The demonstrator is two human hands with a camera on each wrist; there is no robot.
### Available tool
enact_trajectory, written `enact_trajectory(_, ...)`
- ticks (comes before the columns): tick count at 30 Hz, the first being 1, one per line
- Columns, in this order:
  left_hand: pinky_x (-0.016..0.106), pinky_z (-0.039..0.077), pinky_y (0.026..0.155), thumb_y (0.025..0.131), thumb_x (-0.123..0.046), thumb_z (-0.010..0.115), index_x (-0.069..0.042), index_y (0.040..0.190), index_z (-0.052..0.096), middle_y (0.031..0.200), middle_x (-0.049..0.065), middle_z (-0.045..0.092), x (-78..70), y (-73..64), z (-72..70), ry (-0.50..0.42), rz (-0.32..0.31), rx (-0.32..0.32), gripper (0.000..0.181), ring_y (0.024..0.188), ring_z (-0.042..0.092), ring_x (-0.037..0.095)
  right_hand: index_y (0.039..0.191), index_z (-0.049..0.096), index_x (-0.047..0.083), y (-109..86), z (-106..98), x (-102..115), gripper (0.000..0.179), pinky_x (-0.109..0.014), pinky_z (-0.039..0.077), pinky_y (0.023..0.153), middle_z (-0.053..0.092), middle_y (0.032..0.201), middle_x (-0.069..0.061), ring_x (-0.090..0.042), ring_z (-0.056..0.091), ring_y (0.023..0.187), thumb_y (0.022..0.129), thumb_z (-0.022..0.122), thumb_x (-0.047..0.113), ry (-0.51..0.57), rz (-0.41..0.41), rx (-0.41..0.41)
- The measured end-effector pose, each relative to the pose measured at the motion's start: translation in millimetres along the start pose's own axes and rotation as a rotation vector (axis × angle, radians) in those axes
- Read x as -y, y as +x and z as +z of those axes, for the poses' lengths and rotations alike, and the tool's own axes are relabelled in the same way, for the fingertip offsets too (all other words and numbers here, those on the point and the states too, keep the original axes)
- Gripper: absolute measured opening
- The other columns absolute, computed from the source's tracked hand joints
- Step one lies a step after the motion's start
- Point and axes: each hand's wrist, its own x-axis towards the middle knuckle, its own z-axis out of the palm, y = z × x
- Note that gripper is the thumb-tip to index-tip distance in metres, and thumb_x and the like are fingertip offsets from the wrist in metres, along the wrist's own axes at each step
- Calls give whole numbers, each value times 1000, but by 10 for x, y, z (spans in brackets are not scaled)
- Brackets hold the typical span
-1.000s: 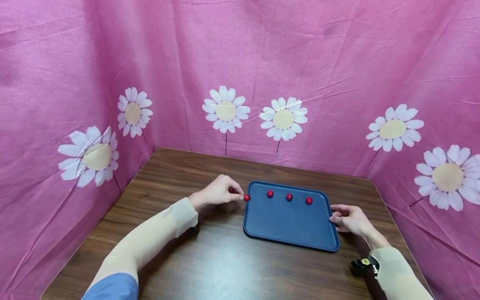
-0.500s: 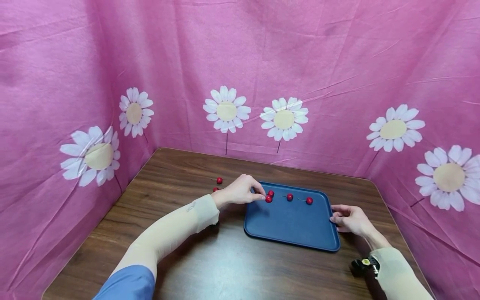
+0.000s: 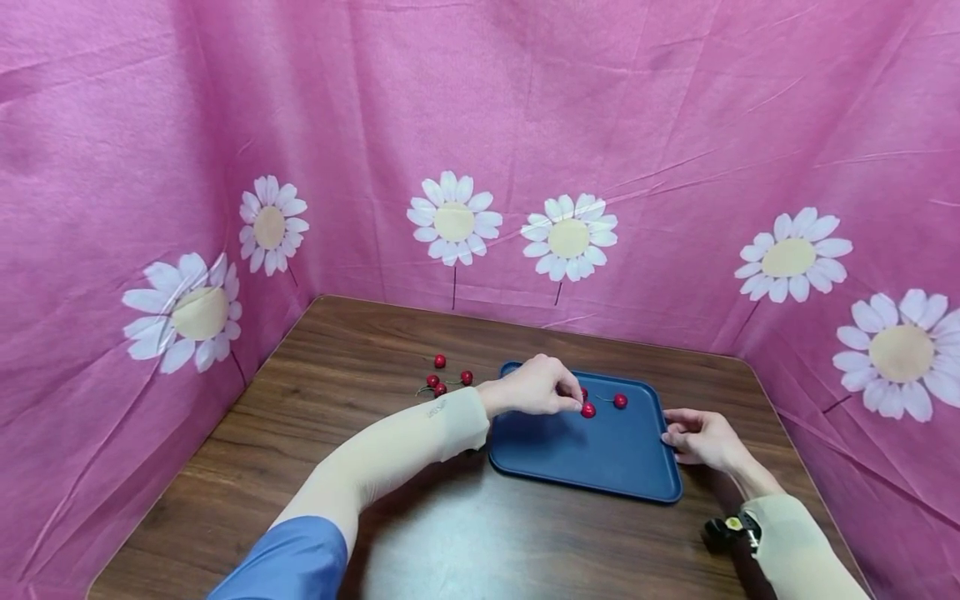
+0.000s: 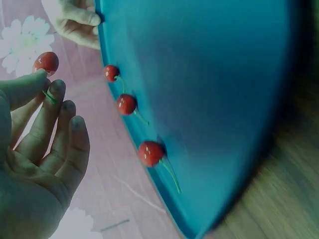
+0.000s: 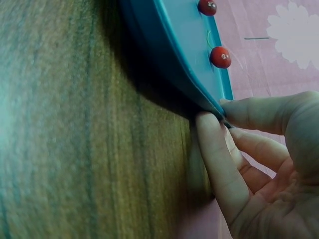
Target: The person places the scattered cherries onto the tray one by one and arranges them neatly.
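Note:
My left hand [image 3: 536, 386] is above the blue tray [image 3: 570, 462], pinching a red cherry [image 4: 47, 63] by its green stem between thumb and fingertips. Three other cherries lie in a row along the tray's far side, as the left wrist view shows; the rightmost cherry [image 3: 620, 401] is plain in the head view, while my left hand partly or wholly covers the others there. At the tray's right edge, my right hand [image 3: 705, 439] grips the rim, thumb on top and fingers beneath [image 5: 219, 159].
Several more cherries, among them one cherry [image 3: 440, 361] farthest back, lie on the brown wooden table [image 3: 360, 350] left of the tray. A pink cloth [image 3: 390, 125] with white daisies hangs around the table's back and sides.
My left hand has carried the pinched cherry rightward from the tray's left edge to over its middle. The cherries on the table have come into view behind it. My right hand stays put.

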Motion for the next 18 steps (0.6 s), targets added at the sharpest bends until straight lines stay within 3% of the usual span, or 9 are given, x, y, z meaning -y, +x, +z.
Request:
enact_trajectory(6, 14, 51, 70, 106, -28, 79, -23, 109, 90, 93, -13, 83, -63, 237, 160, -1, -16, 61, 12, 75, 63, -1, 155, 42, -24, 16, -5, -9, 61, -30, 69, 73, 72, 97, 5, 1, 72, 84, 105, 71, -1, 1, -3, 9)
enact_trajectory(13, 13, 49, 72, 105, -31, 81, -25, 107, 91, 95, -15, 84, -143, 488, 319, 38, -87, 45, 12, 78, 65, -3, 155, 42, -23, 13, 0, 15, 62, -29, 69, 74, 72, 96, 8, 2, 72, 85, 105, 71, -1, 9, 7, 7)
enact_trajectory(18, 15, 49, 72, 104, -34, 81, -28, 105, 91, 93, -19, 79, -216, 592, 431, 52, -164, 56, 11, 83, 63, 0, 155, 43, -23, 5, -5, 45, 62, -31, 69, 75, 73, 98, 5, 2, 72, 86, 105, 71, 0, -2, 14, 12)
